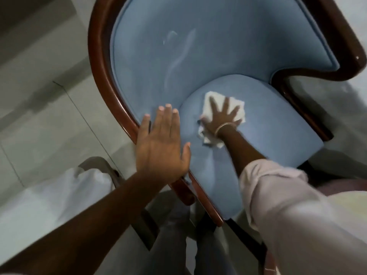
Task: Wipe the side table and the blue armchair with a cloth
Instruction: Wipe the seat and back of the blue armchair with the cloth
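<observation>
The blue armchair (pixel 158 62) fills the upper middle of the view, with light blue upholstery and a dark red-brown wooden frame. A white cloth (pixel 208 104) lies on the seat cushion (pixel 274 128). My right hand (pixel 222 116) presses flat on the cloth, fingers spread, a thin bangle on the wrist. My left hand (pixel 160 141) hovers open, palm down, over the chair's left wooden arm, holding nothing. The side table is not in view.
A pale tiled floor (pixel 45 100) lies to the left of the chair. White fabric over a dark frame (pixel 65 187) stands at the lower left. My legs (pixel 174 245) are below the chair's front edge.
</observation>
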Tool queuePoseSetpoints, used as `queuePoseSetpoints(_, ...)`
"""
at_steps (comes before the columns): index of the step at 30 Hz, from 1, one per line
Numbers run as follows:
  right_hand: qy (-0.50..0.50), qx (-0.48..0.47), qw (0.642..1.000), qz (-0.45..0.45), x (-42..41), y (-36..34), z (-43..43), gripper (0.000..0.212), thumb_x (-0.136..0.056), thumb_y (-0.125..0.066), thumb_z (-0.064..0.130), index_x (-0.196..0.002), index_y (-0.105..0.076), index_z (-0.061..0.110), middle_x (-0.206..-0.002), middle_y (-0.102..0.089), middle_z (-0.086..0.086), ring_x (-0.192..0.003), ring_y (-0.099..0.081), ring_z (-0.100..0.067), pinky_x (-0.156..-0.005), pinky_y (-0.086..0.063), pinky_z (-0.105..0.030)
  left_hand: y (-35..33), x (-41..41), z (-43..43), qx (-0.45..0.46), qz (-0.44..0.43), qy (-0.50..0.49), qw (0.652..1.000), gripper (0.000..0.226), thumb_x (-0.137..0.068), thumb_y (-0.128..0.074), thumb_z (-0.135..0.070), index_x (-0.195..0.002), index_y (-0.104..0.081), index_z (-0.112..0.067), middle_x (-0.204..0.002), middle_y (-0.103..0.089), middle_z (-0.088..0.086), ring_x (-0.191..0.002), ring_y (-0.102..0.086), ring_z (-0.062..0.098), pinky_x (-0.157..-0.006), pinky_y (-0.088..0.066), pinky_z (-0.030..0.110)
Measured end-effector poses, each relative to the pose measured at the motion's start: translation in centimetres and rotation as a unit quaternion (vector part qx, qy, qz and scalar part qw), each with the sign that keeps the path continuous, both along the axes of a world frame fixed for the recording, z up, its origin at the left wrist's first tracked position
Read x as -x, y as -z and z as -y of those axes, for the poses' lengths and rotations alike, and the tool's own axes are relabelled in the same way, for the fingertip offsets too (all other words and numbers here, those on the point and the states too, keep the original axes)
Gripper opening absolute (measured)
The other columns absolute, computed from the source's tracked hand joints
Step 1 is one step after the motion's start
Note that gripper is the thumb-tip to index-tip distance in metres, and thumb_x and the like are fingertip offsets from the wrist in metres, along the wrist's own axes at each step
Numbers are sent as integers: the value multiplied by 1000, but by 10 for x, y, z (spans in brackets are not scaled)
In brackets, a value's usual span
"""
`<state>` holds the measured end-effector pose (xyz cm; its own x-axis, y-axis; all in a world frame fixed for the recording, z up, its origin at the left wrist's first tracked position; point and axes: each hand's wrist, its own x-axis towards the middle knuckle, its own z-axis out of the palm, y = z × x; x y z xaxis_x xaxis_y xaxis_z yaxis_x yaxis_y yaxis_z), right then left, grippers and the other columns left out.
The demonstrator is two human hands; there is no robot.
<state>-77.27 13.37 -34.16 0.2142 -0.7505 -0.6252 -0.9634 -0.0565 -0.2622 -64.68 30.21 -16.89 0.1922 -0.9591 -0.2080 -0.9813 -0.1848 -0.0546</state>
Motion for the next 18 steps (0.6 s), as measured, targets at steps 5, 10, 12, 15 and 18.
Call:
queuePoseSetpoints(5, -205, 62, 977, -10, 9, -3, -129, 75, -84, -48, 58, -152, -19, 46, -167, -11, -12, -147, -8, -56, -105, -17, -78, -11, -23, 11, -44, -13, 60, 997, 84, -95, -22, -57, -157, -9, -2, -168, -8, 20, -156, -3, 32, -127, -6, 51)
queuePoseSetpoints(10, -4, 73, 997, -31, 95, -2, -116, 67, -88, -41, 57, -152, -30, 39, -165, -20, -10, -148, -16, -49, -106, -26, -74, -28, -97, 58, -17, 8, 100, 995, 85, -94, -21, -56, -156, -13, 1, -166, -14, 24, -156, -7, 36, -126, -4, 50)
queuePoseSetpoints(12, 146, 81, 984, -53, 97, 4, -67, 68, -93, -37, 60, -154, -13, 45, -168, 0, -2, -151, 0, -45, -112, -14, -73, -29, -117, 75, -7, 8, 118, 993, 86, -94, -22, -57, -156, -12, 1, -166, -14, 24, -156, -7, 36, -127, -9, 51)
queuePoseSetpoints(15, 308, 77, 947, -48, 71, 8, 35, 72, -91, -34, 64, -152, 1, 48, -167, 13, 1, -150, 12, -45, -112, -3, -74, -23, -127, 78, 20, -1, 147, 989, 87, -94, -27, -61, -156, -14, -1, -166, -16, 22, -156, -9, 34, -126, -15, 50)
queuePoseSetpoints(18, 269, 57, 960, -58, 21, 13, 96, 76, -88, -37, 63, -149, 6, 53, -166, 16, 0, -149, 14, -45, -108, -1, -76, -17, -127, 74, 50, 4, 145, 988, 90, -94, -30, -64, -156, -14, -2, -166, -16, 20, -156, -10, 33, -125, -14, 47)
